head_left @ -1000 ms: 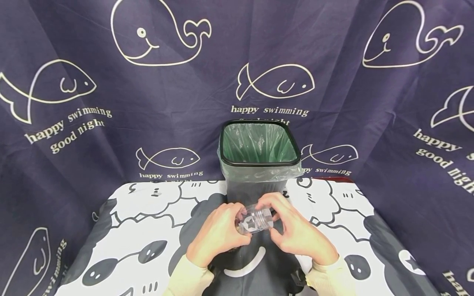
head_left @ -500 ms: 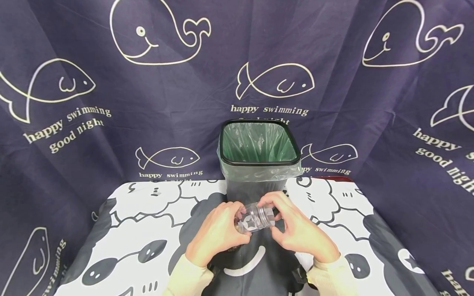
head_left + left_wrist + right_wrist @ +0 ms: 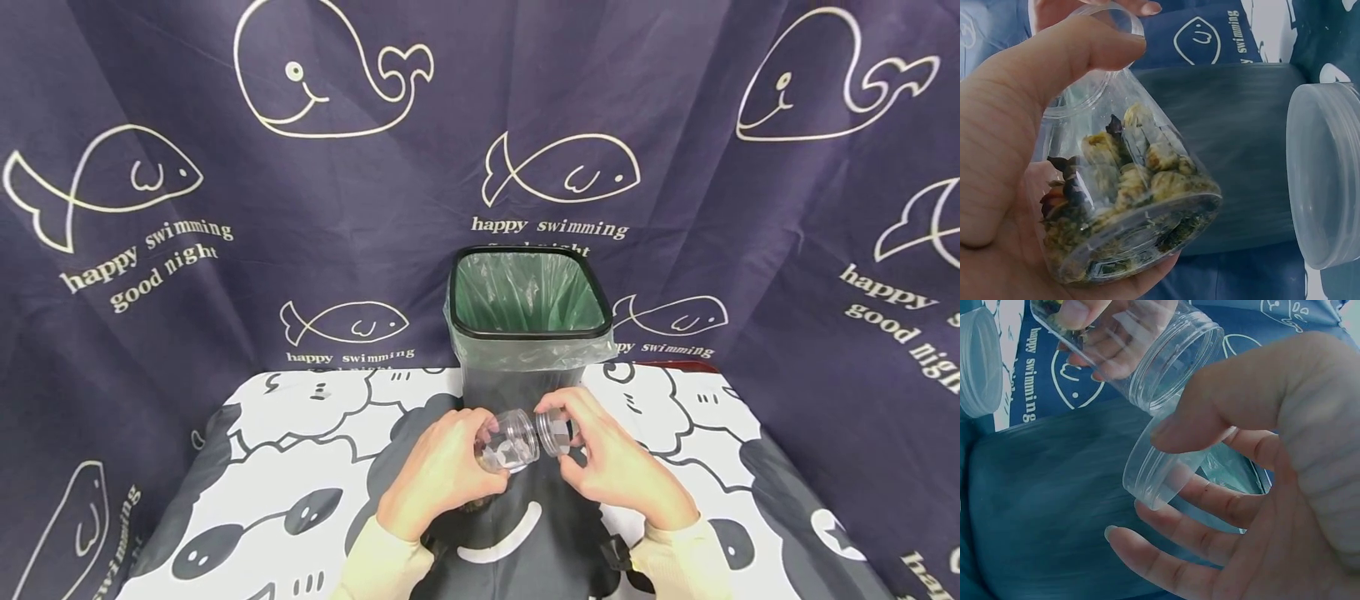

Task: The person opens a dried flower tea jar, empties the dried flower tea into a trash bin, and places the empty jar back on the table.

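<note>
My left hand (image 3: 442,462) grips a clear plastic jar (image 3: 517,440), tipped on its side with its threaded mouth towards the right. Dried flower buds (image 3: 1132,169), yellowish with some dark pieces, lie in the jar's bottom part. Between thumb and fingers my right hand (image 3: 611,467) holds a clear screw lid (image 3: 1160,469), just apart from the jar's mouth. The mouth is uncovered. In the left wrist view the thumb lies across the jar near its neck.
A dark bin (image 3: 517,385) with a green-tinted liner stands behind the hands, against the patterned curtain (image 3: 360,250). Another clear round lid (image 3: 1329,175) appears at the right edge of the left wrist view. A black-and-white cloth (image 3: 285,467) covers the table.
The lid has come away from the jar: my right hand has drawn it to the right, leaving a gap. My left hand keeps the jar in nearly the same place.
</note>
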The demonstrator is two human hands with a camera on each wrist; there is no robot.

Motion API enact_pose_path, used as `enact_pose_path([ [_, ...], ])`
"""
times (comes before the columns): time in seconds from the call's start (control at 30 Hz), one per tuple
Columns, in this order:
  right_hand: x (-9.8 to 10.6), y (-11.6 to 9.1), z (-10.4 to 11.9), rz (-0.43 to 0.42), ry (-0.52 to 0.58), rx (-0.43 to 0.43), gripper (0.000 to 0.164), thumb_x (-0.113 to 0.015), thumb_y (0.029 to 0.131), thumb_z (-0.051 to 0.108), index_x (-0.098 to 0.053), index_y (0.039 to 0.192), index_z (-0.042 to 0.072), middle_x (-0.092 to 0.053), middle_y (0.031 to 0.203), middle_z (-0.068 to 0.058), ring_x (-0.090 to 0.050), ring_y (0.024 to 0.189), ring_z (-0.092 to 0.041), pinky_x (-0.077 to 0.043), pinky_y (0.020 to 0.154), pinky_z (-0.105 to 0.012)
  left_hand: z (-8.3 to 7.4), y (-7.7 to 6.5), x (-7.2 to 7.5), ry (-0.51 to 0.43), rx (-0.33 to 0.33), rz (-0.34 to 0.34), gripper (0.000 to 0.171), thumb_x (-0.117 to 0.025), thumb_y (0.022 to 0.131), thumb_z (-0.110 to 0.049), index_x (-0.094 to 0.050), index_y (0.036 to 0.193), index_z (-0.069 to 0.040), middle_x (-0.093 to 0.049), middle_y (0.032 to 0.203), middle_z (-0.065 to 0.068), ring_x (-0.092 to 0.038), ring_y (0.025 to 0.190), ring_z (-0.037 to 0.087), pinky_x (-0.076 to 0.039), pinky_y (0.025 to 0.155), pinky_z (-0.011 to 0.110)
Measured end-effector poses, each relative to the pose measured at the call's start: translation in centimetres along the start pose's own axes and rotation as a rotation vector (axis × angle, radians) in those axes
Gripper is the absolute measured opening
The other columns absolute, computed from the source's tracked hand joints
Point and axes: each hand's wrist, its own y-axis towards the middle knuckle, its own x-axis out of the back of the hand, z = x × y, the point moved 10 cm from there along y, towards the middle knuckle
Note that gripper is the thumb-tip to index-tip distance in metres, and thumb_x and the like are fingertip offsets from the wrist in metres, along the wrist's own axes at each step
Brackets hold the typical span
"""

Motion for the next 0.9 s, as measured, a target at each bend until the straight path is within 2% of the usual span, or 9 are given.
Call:
enact_pose_path([
  [0.13,0.2,-0.7,-0.6,0.001,-0.053,-0.030,0.069,-0.070,0.070,-0.008,-0.055,0.131,0.019,-0.054,0.126,0.006,-0.057,0.097,-0.013,-0.054,0.075,-0.030,-0.1,-0.2,-0.4,-0.012,0.003,0.019,0.044,-0.086,0.060,-0.034,-0.067,0.098,-0.022,-0.060,0.081,-0.012,-0.053,0.075,0.007,-0.046,0.065,0.026],
  [0.3,0.6,-1.2,-1.4,0.002,-0.085,-0.075,0.070,-0.071,0.069,-0.006,-0.055,0.132,0.021,-0.054,0.120,0.005,-0.054,0.086,-0.012,-0.048,0.063,-0.023,0.1,-0.3,-0.2,-0.020,0.021,0.023,0.043,-0.085,0.060,-0.033,-0.068,0.098,-0.022,-0.061,0.082,-0.013,-0.054,0.076,0.008,-0.047,0.067,0.028],
  [0.37,0.9,-1.3,-1.8,0.000,-0.091,-0.084,0.070,-0.070,0.069,-0.006,-0.055,0.132,0.020,-0.054,0.118,0.004,-0.054,0.086,-0.013,-0.049,0.063,-0.022,0.0,-0.1,0.0,-0.015,0.019,0.017,0.043,-0.085,0.059,-0.033,-0.067,0.098,-0.022,-0.062,0.083,-0.013,-0.055,0.077,0.008,-0.048,0.068,0.028],
  [0.47,1.4,-1.8,-2.6,-0.016,-0.116,-0.108,0.070,-0.069,0.067,-0.007,-0.056,0.131,0.019,-0.055,0.119,0.001,-0.054,0.090,-0.013,-0.049,0.067,-0.024,0.0,0.1,0.2,-0.010,0.010,0.009,0.043,-0.085,0.060,-0.033,-0.067,0.098,-0.023,-0.062,0.084,-0.013,-0.055,0.078,0.008,-0.048,0.069,0.028],
  [0.6,1.8,-3.3,-4.2,-0.021,-0.190,-0.186,0.070,-0.070,0.066,-0.005,-0.057,0.131,0.019,-0.056,0.119,-0.001,-0.056,0.096,-0.018,-0.049,0.070,-0.027,0.0,0.1,0.3,-0.015,0.014,0.009,0.044,-0.085,0.060,-0.035,-0.067,0.099,-0.024,-0.062,0.085,-0.013,-0.055,0.080,0.008,-0.048,0.071,0.028],
  [0.73,1.5,-4.6,-5.8,0.005,-0.244,-0.263,0.069,-0.074,0.068,0.000,-0.057,0.132,0.020,-0.058,0.120,-0.006,-0.060,0.097,-0.023,-0.049,0.072,-0.031,0.2,0.1,0.4,-0.021,0.023,0.008,0.045,-0.086,0.060,-0.035,-0.068,0.100,-0.023,-0.063,0.086,-0.012,-0.056,0.081,0.009,-0.049,0.073,0.029],
  [0.9,0.6,-5.7,-7.3,0.036,-0.264,-0.313,0.068,-0.075,0.067,0.003,-0.057,0.132,0.019,-0.058,0.114,-0.008,-0.057,0.093,-0.020,-0.049,0.074,-0.035,0.4,0.0,0.5,-0.023,0.031,0.010,0.046,-0.086,0.061,-0.036,-0.068,0.102,-0.022,-0.063,0.087,-0.012,-0.056,0.082,0.009,-0.049,0.073,0.029],
])
